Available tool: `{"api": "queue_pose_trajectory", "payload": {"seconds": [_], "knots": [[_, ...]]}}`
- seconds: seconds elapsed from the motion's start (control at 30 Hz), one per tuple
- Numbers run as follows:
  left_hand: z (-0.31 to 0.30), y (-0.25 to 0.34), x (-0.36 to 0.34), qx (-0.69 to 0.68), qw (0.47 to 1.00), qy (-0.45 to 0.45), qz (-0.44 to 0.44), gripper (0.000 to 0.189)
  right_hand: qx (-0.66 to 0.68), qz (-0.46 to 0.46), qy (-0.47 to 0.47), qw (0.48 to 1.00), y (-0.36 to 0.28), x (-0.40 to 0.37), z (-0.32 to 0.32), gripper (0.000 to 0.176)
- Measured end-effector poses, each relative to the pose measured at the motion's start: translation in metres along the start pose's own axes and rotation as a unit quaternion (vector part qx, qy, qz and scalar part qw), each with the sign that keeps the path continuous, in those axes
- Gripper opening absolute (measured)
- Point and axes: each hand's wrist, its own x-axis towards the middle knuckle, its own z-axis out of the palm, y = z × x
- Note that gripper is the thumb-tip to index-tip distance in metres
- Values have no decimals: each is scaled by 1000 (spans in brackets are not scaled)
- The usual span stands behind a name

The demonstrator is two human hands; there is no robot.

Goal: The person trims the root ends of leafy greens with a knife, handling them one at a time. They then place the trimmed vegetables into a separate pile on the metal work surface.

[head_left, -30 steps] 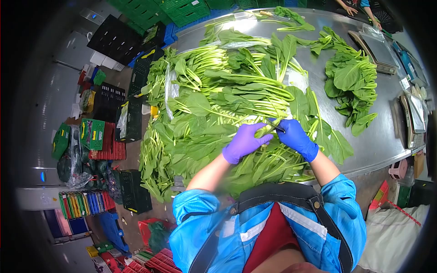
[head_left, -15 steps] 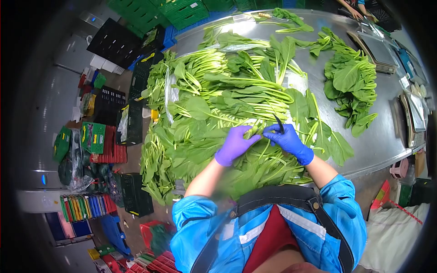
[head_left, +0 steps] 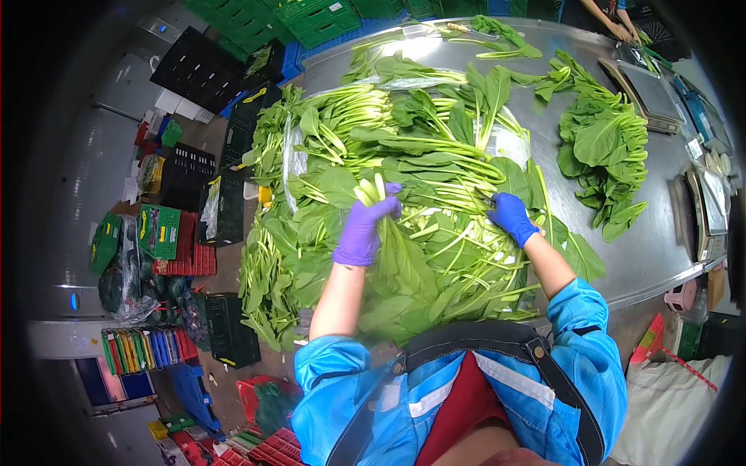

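Observation:
A big heap of leafy greens (head_left: 420,155) with pale stems covers the steel table (head_left: 645,248) in front of me. My left hand (head_left: 362,227), in a purple glove, grips a bunch of greens (head_left: 400,260) by its stems. The stem ends stick up above my fingers and the leaves hang toward me. My right hand (head_left: 511,217), in a blue glove, rests closed on the heap to the right, around a small dark knife (head_left: 487,201) whose blade barely shows.
A smaller pile of greens (head_left: 602,147) lies at the right of the table. Weighing scales (head_left: 651,92) stand along the right edge. Another person's hands (head_left: 622,29) work at the far end. Black, green and red crates (head_left: 186,175) crowd the floor on the left.
My left hand has lifted a bunch of greens up and to the left, away from my right hand. My right hand with the knife moved slightly right and onto the heap.

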Motion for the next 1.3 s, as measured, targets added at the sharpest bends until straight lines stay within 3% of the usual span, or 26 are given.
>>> {"api": "queue_pose_trajectory", "payload": {"seconds": [0.17,0.23,0.3,0.33,0.37,0.4,0.43,0.47,0.5,0.57,0.6,0.63,0.67,0.7,0.73,0.77,0.83,0.9,0.97,1.03,1.1,1.17,1.23,1.3], "knots": [[18,0,1,59,997,4,-48,31,30,-7,68,997,0,-9,14,28],[27,3,-3,84,996,2,-38,29,59,4,37,998,-17,-15,-7,29],[30,1,-7,270,962,-18,-31,27,84,-31,69,994,-30,-23,-32,28],[27,-15,-3,275,960,-48,36,25,139,-36,42,989,-47,-32,-61,28],[31,-19,-3,275,960,-47,37,25,193,-40,15,980,-60,-40,-84,28],[35,-22,-3,404,889,-101,188,25,214,-66,26,974,-67,-47,-97,27],[39,-25,-2,514,777,-150,331,25,213,-66,27,974,-75,-55,-114,27],[50,-18,-4,547,719,-190,384,26,207,-103,-3,973,-84,-63,-134,26],[57,-21,-4,545,720,-192,384,26,200,-138,-35,969,-93,-72,-151,26],[73,-30,-4,512,696,-297,406,24,237,-152,-58,958,-100,-80,-161,17],[77,-37,-8,460,779,-293,311,21,265,-129,-22,955,-98,-79,-159,16],[74,-37,-8,459,778,-293,314,21,293,-108,14,950,-96,-77,-156,15],[70,-34,-7,451,825,-246,235,25,345,-82,58,933,-93,-77,-152,21],[69,-31,-5,437,864,-196,155,28,343,-86,61,933,-88,-75,-142,21],[68,-33,-4,399,885,-170,169,28,271,-135,83,949,-84,-75,-130,25],[67,-35,-7,399,885,-170,167,28,200,-181,103,957,-81,-79,-120,28],[73,-29,-16,366,899,-156,185,19,193,-171,78,963,-100,-80,-119,25],[70,-32,-17,379,896,-164,165,21,133,-150,22,979,-104,-69,-110,16],[68,-27,-21,398,885,-191,148,21,133,-150,30,979,-105,-65,-101,9],[68,-19,-30,392,889,-198,133,18,112,-151,17,982,-99,-62,-97,11],[60,-12,-35,257,946,-179,89,16,116,-127,8,985,-81,-62,-95,28],[46,-17,-29,271,941,-192,71,24,132,-128,8,983,-78,-69,-102,31],[49,-24,-30,364,911,-163,108,25,378,-91,-67,919,-121,-86,-141,26],[54,-28,-29,341,920,-171,95,26,379,-117,-60,916,-132,-84,-147,30]]}}
